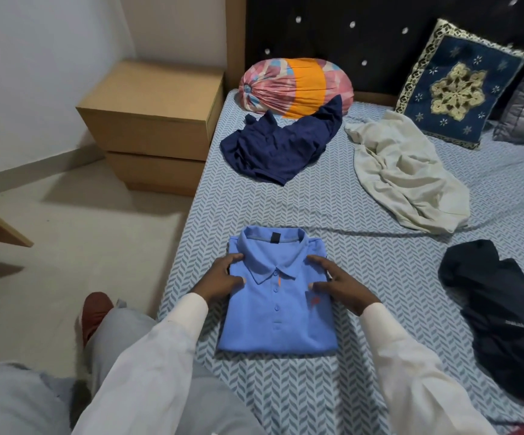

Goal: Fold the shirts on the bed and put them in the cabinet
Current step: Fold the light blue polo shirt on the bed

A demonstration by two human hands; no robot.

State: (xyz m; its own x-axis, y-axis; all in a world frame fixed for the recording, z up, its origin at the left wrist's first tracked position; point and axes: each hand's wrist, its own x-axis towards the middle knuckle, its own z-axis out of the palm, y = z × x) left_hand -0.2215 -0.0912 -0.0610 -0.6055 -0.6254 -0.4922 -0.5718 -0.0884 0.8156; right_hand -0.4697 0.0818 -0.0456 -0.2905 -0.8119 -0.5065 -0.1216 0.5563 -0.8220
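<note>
three shirts are left crumpled on the bed: navy shirt, cream shirt, black shirt. the blue polo lies folded near the bed's edge, gripped at both sides by left hand and right hand; a level lift is needed next.

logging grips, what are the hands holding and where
The folded blue polo shirt: left hand grips its left edge, right hand its right edge, both beside the collar.
</note>
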